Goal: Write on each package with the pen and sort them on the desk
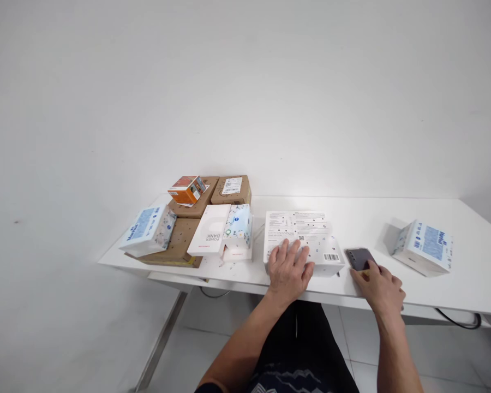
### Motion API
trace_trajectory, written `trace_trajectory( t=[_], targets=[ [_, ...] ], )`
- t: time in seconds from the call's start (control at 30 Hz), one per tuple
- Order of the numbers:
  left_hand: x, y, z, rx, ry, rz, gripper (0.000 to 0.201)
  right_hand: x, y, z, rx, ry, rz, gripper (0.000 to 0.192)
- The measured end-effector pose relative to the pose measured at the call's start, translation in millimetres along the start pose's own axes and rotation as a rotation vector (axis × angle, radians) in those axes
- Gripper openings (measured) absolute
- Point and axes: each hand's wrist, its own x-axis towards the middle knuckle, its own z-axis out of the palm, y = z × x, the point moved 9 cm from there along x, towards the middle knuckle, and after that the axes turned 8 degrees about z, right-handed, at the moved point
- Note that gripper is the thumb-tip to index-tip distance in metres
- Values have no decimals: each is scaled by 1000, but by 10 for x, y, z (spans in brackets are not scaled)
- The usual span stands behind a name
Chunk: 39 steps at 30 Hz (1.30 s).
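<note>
My left hand (pixel 289 271) lies palm down on a white printed box (pixel 278 222), its fingers stretched out over the front part of the top. A barcode and small printed icons show on that box. At the right, my right hand (pixel 379 286) is closed, with thumb and forefinger together around a small yellowish thing (pixel 366 272) that I cannot make out. Just beyond those fingertips a dark grey phone (pixel 357 257) lies on the table with its camera side up; the hand covers its near end.
On the left of the white table (pixel 352 210) stand brown cardboard boxes (pixel 184 236), an orange box (pixel 185 191), a blue-and-white tissue pack (pixel 149 229) and a white power bank box (pixel 208 229). Another tissue pack (pixel 427 245) is at the right. A black cable (pixel 462 323) hangs below the edge.
</note>
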Motion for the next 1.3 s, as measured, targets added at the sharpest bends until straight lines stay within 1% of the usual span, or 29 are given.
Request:
trace_trajectory(
  t=[0.17,0.23,0.27,0.3,0.37,0.43,0.47,0.5,0.57,0.6,0.63,0.67,0.8,0.87,0.9,1.0,1.1,1.2,1.3],
  targets=[
    [0,-2,0,10,1,-3,35,32,-49,-10,23,-26,-31,65],
    [2,-1,-1,14,0,-1,35,61,-12,-24,103,-39,-31,67],
    [3,1,-1,13,-1,2,36,70,16,-39,181,-51,-32,69],
    [3,3,-1,12,-2,4,36,74,55,-65,289,-64,-22,71],
    [2,6,-4,10,1,8,36,53,151,-132,597,-115,40,73],
    [0,4,-9,11,7,4,36,-29,216,-211,987,-192,145,70],
    [-1,2,-10,12,10,2,36,-96,194,-254,1199,-252,181,68],
    [-2,0,-11,13,11,1,35,-178,129,-307,1407,-329,192,67],
    [-1,-2,-6,14,8,0,35,-376,-90,-456,1770,-518,146,68],
    [0,-1,-4,15,5,1,35,-483,-192,-528,1885,-602,126,67],
    [1,-1,-3,15,4,1,35,-594,-289,-576,1950,-688,115,67],
    [3,-1,-3,15,3,1,36,-706,-380,-600,1975,-773,111,66],
    [8,5,-5,9,-5,-1,36,-1109,-771,-583,1944,-1108,64,64],
    [10,5,-13,6,-9,-6,36,-1233,-962,-571,1948,-1226,50,63],
    [10,4,-17,6,-13,-7,37,-1264,-1043,-570,1956,-1256,53,62],
    [9,3,-9,-10,-43,-2,38,-1282,-1232,-563,1968,-1292,76,58],
    [-5,-10,23,-41,-73,-4,41,-1265,-1354,-546,1964,-1329,72,52],
    [-22,-24,35,-64,-53,-8,44,-1246,-1412,-519,1971,-1344,66,41],
    [-36,-20,34,-81,-23,3,46,-1215,-1416,-487,2015,-1296,119,26]
  ],
)
